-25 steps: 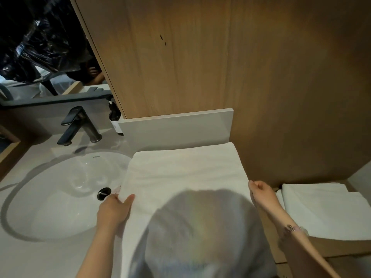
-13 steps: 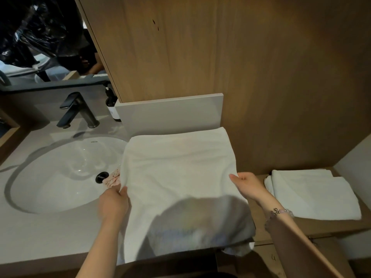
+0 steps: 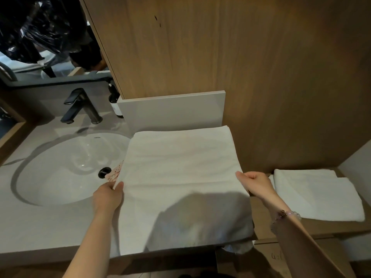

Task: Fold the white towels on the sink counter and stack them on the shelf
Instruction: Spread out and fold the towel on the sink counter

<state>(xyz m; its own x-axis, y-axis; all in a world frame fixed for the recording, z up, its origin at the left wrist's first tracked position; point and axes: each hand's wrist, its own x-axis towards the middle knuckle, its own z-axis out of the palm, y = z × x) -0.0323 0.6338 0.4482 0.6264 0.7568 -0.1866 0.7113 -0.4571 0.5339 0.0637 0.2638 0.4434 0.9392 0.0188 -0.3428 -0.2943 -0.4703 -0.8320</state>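
Observation:
A white towel [image 3: 180, 169] lies spread flat on the sink counter [image 3: 40, 223], right of the basin, its near part in shadow and hanging slightly over the front edge. My left hand [image 3: 109, 194] pinches the towel's left edge. At the right edge, my right hand [image 3: 255, 184] grips the towel with curled fingers. A folded white towel [image 3: 313, 195] rests on the lower wooden shelf [image 3: 301, 227] to the right.
An oval white basin [image 3: 66, 169] with a black drain sits left of the towel. A black faucet [image 3: 82, 106] and a dark soap bottle [image 3: 115, 101] stand behind it. Wooden panelling [image 3: 241, 57] rises directly behind the counter and shelf.
The view has shifted back, showing more of the counter's front edge. Both hands keep hold of the towel's side edges; the right hand's fingers have moved onto the towel's edge.

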